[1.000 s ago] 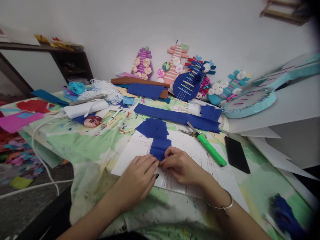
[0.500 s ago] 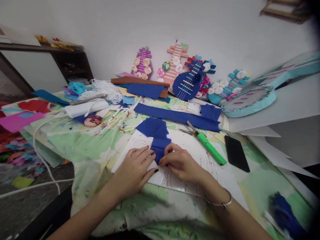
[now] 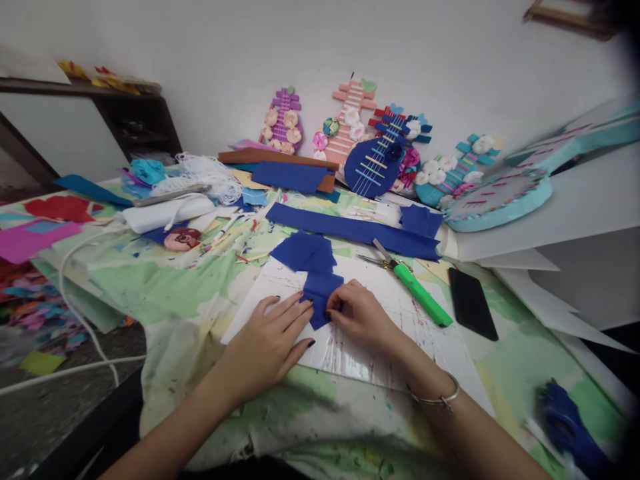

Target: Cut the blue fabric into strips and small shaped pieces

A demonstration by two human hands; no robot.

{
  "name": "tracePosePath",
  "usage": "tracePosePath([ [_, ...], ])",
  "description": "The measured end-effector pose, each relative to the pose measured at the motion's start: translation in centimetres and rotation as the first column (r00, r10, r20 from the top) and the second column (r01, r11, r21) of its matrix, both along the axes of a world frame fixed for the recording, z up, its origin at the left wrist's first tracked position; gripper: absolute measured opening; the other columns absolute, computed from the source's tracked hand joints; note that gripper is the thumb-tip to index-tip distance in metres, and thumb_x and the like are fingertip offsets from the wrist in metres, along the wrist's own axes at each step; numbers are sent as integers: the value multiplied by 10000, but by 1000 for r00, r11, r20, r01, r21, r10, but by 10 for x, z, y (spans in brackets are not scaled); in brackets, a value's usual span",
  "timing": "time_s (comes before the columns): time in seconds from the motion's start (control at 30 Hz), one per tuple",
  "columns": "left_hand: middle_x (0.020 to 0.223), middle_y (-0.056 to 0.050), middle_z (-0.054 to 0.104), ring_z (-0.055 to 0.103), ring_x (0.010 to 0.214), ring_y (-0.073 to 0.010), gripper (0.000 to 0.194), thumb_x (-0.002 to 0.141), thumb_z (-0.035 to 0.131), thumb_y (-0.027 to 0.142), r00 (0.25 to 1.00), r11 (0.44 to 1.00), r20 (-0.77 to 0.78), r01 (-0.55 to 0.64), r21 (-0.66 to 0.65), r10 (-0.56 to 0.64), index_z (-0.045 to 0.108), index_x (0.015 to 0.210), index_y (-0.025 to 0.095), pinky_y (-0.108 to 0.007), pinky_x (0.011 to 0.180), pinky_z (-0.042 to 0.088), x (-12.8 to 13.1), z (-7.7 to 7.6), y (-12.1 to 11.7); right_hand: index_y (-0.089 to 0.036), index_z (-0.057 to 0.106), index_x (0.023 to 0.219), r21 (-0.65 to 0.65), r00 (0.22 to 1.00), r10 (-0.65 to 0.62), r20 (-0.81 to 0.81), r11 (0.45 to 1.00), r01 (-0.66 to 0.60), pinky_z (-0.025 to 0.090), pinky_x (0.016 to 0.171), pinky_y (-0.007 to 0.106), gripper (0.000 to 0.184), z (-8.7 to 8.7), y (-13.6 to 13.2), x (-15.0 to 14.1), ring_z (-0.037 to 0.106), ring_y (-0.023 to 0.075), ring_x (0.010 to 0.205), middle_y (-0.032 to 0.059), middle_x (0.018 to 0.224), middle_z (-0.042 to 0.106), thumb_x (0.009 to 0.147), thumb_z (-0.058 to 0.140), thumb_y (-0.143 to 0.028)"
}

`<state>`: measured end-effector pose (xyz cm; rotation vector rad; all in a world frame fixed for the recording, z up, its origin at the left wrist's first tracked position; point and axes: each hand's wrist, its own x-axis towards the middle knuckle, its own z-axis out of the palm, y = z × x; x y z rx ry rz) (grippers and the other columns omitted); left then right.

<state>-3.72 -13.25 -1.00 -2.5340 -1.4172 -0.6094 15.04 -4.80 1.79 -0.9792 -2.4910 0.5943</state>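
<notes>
A small piece of dark blue crepe paper [image 3: 320,288] lies on a white board [image 3: 360,363] that is scratched and stained. My left hand [image 3: 273,340] rests flat on the left, fingers spread, with its fingertips at the left edge of the piece. With bent fingers, my right hand [image 3: 363,313] pinches the lower right edge of the same piece; the exact grip is partly hidden behind the fingers. More blue paper pieces [image 3: 304,252] lie just beyond, overlapping the board's far edge.
A green utility knife [image 3: 420,293] lies to the right with scissors [image 3: 375,260] beside it, then a black phone [image 3: 473,303]. A long blue strip [image 3: 350,230] crosses behind. Decorated paper lutes [image 3: 373,167] lean on the wall. A white cable [image 3: 83,307] hangs at left.
My right hand has shifted slightly up along the paper's right edge, uncovering its lower corner. My left hand has hardly moved. The view has moved a little.
</notes>
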Motion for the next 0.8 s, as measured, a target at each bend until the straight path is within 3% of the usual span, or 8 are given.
tracePosePath([
  [0.23, 1243, -100, 532, 424, 1189, -244, 381, 889, 406, 285, 1000, 1000, 6, 26, -14, -25, 466, 1238, 147, -452, 952, 316, 0, 1, 0, -173, 557, 712, -3, 999, -31, -9, 1000, 31, 349, 675, 291, 87, -2, -1, -1, 469, 162, 741, 12, 677, 574, 732, 543, -89],
  [0.43, 1107, -110, 581, 462, 1081, -274, 318, 853, 466, 260, 998, 1000, 64, 17, 22, -19, 556, 1143, 168, -451, 879, 366, -2, 4, -4, -171, 553, 810, 116, 979, -134, -154, 981, 152, 383, 703, 298, 155, -6, 3, 3, 492, 169, 776, 39, 787, 554, 727, 490, -56],
  [0.57, 1029, -130, 582, 477, 1046, -278, 297, 861, 446, 258, 998, 1000, 67, -4, 20, 3, 575, 1105, 148, -474, 867, 370, 3, 6, -7, -169, 562, 818, 142, 972, -165, -168, 971, 190, 387, 682, 291, 133, -8, 4, 5, 501, 166, 755, 34, 761, 555, 744, 493, -82],
  [0.67, 1073, -150, 566, 494, 1008, -276, 351, 867, 435, 295, 998, 1000, 63, -16, -19, 17, 529, 1160, 127, -472, 831, 405, 13, 6, -9, -169, 564, 795, 150, 979, -136, -151, 976, 159, 388, 677, 291, 84, -5, 2, 4, 499, 165, 737, 31, 735, 552, 750, 514, -119],
  [0.8, 1220, -142, 499, 457, 1105, -248, 455, 865, 446, 305, 986, 998, 166, 33, -58, -23, 400, 1285, 137, -426, 901, 413, 17, 9, -9, -174, 557, 766, 153, 986, -100, -134, 981, 121, 392, 677, 293, 108, 0, -1, 4, 494, 168, 729, 33, 727, 544, 712, 511, -91],
])
